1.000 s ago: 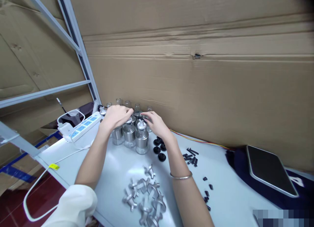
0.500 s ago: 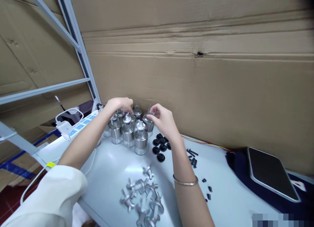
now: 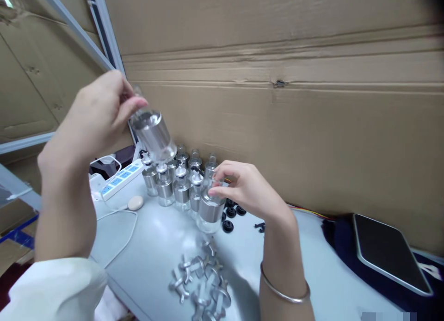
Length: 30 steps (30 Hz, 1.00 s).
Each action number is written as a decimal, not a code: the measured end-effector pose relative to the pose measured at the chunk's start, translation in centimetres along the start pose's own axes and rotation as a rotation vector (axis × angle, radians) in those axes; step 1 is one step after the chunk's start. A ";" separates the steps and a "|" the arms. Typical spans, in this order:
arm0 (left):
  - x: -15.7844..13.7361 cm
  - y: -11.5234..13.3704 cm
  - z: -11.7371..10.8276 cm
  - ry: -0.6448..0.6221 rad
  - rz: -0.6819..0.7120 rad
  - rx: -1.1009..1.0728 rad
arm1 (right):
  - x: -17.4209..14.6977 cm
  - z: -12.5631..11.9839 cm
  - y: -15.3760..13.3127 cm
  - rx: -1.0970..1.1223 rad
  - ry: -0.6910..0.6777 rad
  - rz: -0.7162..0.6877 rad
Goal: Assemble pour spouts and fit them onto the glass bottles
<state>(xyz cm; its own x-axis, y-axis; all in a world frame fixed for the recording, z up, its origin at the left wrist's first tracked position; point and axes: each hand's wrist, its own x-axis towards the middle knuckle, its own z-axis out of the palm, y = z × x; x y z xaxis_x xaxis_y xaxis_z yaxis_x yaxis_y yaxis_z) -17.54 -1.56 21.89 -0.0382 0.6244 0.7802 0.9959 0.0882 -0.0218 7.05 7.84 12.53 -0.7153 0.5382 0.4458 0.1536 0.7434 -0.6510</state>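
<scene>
The left hand [image 3: 92,122] is gripping a small clear glass bottle with a silver metal band [image 3: 153,133] by its neck, fingers closed, holding it tilted high above the pale grey worktop [image 3: 156,237]. The right hand [image 3: 248,189] is closing its fingertips on a 2nd banded glass bottle [image 3: 209,211] near the worktop's back edge, beside a cluster of capped bottles [image 3: 173,182]. Silver metal fittings [image 3: 203,279] are lying at the front edge. A brown cardboard wall [image 3: 277,103] is standing behind.
</scene>
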 end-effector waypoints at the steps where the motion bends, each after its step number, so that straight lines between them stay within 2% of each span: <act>1: -0.8 0.2 -0.1 -0.051 0.048 -0.016 | 0.3 0.3 0.1 -0.011 -0.017 0.002; 3: -2.6 0.5 0.5 -0.218 0.125 -0.072 | 0.9 0.9 0.3 -0.021 -0.034 0.002; 5: -4.2 0.7 1.8 -0.392 0.119 -0.157 | 1.3 1.5 0.6 -0.023 -0.043 -0.001; 7: -5.5 0.6 3.4 -0.504 0.122 -0.215 | 1.6 2.2 1.0 -0.048 -0.064 0.007; 11: -7.2 0.2 6.4 -0.589 0.179 -0.222 | 2.3 3.6 1.9 -0.121 -0.101 0.044; 16: -8.3 0.2 8.7 -0.636 0.168 -0.217 | 3.1 5.1 3.1 -0.134 -0.123 0.061; 21: -9.4 0.7 11.5 -0.594 0.229 -0.178 | 3.3 5.9 4.0 -0.132 -0.100 0.080; 24: -10.0 0.9 12.8 -0.537 0.216 -0.146 | 3.1 5.6 4.1 -0.103 -0.063 0.063; 27: -9.7 0.5 12.5 -0.452 0.186 -0.136 | 2.7 4.6 3.6 -0.058 -0.003 0.056; 30: -7.3 -1.1 11.2 -0.319 0.103 -0.136 | 2.3 3.6 2.9 -0.006 0.099 0.036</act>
<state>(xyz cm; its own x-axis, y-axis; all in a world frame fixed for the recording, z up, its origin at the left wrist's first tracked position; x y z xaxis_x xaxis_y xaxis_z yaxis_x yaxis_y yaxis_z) -19.25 2.51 9.25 0.0603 0.8373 0.5435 0.9969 -0.0781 0.0097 3.42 9.76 9.49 -0.6380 0.6014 0.4809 0.1822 0.7246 -0.6646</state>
